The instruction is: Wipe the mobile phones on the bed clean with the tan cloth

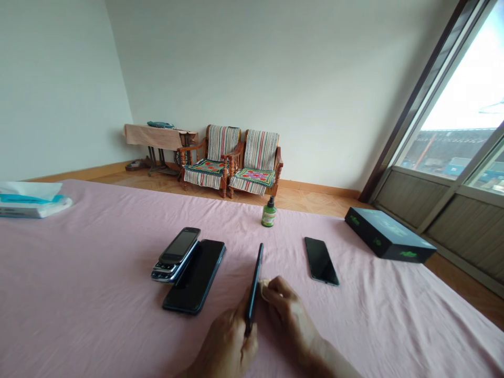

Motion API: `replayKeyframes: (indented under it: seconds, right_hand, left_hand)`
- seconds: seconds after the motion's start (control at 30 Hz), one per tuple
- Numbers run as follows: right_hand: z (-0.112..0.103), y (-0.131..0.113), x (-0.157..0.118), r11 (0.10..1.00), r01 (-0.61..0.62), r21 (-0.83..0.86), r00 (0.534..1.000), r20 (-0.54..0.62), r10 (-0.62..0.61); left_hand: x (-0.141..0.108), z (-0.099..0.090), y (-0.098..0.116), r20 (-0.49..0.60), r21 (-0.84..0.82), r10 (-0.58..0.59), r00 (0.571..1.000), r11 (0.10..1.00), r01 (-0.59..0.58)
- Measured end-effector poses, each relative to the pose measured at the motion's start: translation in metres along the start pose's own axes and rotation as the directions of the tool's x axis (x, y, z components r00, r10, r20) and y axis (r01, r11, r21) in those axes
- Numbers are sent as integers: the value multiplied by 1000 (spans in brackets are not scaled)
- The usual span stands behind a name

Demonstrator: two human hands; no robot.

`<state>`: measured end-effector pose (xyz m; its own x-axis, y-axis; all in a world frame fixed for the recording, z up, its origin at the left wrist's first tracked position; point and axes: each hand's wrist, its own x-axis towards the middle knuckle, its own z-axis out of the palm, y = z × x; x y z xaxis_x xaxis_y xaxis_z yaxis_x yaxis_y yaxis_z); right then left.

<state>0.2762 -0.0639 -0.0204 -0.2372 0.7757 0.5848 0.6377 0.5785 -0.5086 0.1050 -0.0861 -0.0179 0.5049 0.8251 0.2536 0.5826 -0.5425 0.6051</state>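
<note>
A dark phone (pixel 255 289) stands on edge, seen from its narrow side, with my left hand (pixel 230 338) closed round its lower end. On its right, my right hand (pixel 289 315) pinches a small pale cloth (pixel 265 290) against or close beside the phone's face. Left of my hands lies a large black phone (pixel 197 276). A smaller grey phone (pixel 181 245) rests on top of a stack of small phones (pixel 167 271) that overlaps the large one's left side. Another black phone (pixel 322 261) lies flat to the right.
A green spray bottle (pixel 268 213) stands beyond my hands on the pink cloth (pixel 98 294). There is a black box (pixel 388 234) at the right and a tissue pack (pixel 35 202) at the far left. Two chairs (pixel 255 168) stand by the wall.
</note>
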Motion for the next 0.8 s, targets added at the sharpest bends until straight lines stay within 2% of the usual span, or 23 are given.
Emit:
replayKeyframes:
  seconds: [0.07, 0.13, 0.23, 0.33, 0.53, 0.63, 0.8]
  right_hand:
    - [-8, -4, -1, 999, -40, 23, 998, -55, 41]
    - [-20, -4, 7, 990, -135, 39, 966, -216, 140]
    - [-31, -2, 21, 983, -173, 55, 924, -337, 181]
    - [-27, 1, 23, 986, -139, 92, 941, -297, 160]
    - [-10, 6, 16, 985, -109, 135, 972, -193, 134]
    - [-9, 6, 18, 984, -88, 154, 983, -144, 111]
    - [-12, -2, 19, 985, -52, 166, 989, -129, 74]
  left_hand:
    - [0, 0, -2, -8, 6, -26, 1000, 1000, 26]
    - [-1, 0, -2, -4, 27, -42, 999, 999, 42]
    - [-1, 1, -3, 11, 44, 15, 1000, 999, -16]
    - [-1, 3, -5, 14, 81, 61, 998, 995, -62]
    - [-1, 3, -4, 44, 100, 76, 996, 992, -80]
    - [0, 2, -1, 46, 89, 73, 996, 993, -77]
    - [0, 4, -1, 49, 82, 55, 997, 995, -59]
